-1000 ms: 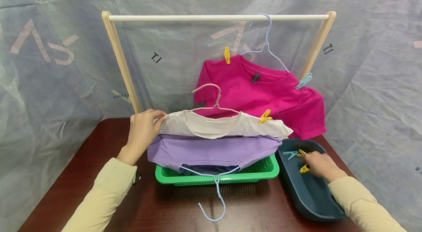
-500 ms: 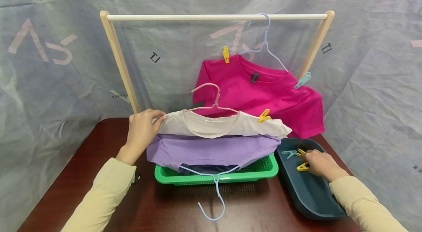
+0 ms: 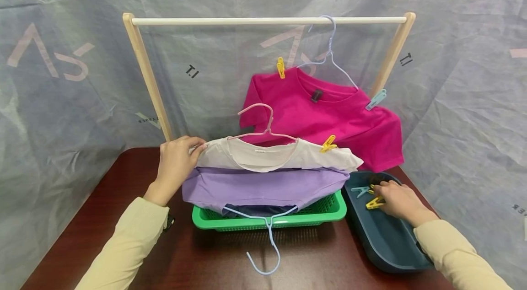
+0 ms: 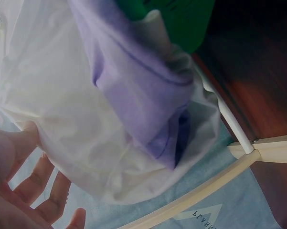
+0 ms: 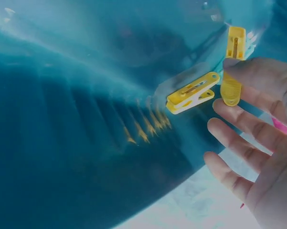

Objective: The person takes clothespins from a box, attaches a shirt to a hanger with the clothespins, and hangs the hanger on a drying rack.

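Observation:
My left hand (image 3: 174,162) pinches the left shoulder of a white T-shirt (image 3: 214,155) between thumb and fingers. A pink hanger (image 3: 269,121) sits inside its neck, and a yellow clothespin (image 3: 328,144) is clipped to its other shoulder. Down in the dark blue tray (image 3: 395,246), my right hand (image 3: 401,201) pinches another yellow clothespin (image 5: 230,90) with thumb and index finger, as the right wrist view shows. A loose yellow clothespin (image 5: 193,93) lies beside it. Close by in the tray is a light blue clothespin (image 3: 360,190).
Under the white T-shirt, a purple garment (image 3: 263,187) lies over a green basket (image 3: 269,222); a light blue hanger (image 3: 273,244) sticks out in front. Behind, a magenta T-shirt (image 3: 313,116) with two clothespins hangs from the rack's white rod (image 3: 230,21). All stand on a dark red table (image 3: 103,217).
My right hand has shifted slightly up and left within the tray, and the loose yellow clothespin has slid a little leftward. The left hand keeps its grip on the white T-shirt.

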A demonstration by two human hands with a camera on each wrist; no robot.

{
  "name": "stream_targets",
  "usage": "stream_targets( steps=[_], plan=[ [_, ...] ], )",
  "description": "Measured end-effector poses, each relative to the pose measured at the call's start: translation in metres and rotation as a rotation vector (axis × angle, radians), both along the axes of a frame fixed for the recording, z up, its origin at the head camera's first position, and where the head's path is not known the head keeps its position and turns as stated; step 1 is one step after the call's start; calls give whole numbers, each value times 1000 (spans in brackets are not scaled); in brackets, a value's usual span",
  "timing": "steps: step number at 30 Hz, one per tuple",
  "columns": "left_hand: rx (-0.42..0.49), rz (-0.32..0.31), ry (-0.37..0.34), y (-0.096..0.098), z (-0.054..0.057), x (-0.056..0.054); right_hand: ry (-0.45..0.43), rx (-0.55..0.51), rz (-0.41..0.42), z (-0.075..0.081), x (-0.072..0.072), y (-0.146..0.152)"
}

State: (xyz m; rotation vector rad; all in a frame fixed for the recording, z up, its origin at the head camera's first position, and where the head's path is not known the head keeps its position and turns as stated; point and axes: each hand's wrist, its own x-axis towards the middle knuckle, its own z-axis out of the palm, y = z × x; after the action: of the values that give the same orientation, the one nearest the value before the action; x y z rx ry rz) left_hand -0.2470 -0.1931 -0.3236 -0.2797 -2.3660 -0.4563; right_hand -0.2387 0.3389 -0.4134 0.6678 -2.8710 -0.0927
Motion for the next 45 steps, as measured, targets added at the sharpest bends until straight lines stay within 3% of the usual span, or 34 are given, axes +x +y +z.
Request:
stream_targets(
  steps=[11, 24, 35, 45],
  plan=[
    [7, -11, 4, -1, -2, -1, 25, -24, 9, 11, 2, -4],
    [20, -21, -8, -6, -1, -5, 113, -74, 38, 29, 7, -13],
    [53, -30, -22, -10, -2, -4, 148, -150, 50, 62, 17, -26],
    [59, -10, 1, -14, -6, -2, 303, -144, 171, 86, 20, -37]
  ],
)
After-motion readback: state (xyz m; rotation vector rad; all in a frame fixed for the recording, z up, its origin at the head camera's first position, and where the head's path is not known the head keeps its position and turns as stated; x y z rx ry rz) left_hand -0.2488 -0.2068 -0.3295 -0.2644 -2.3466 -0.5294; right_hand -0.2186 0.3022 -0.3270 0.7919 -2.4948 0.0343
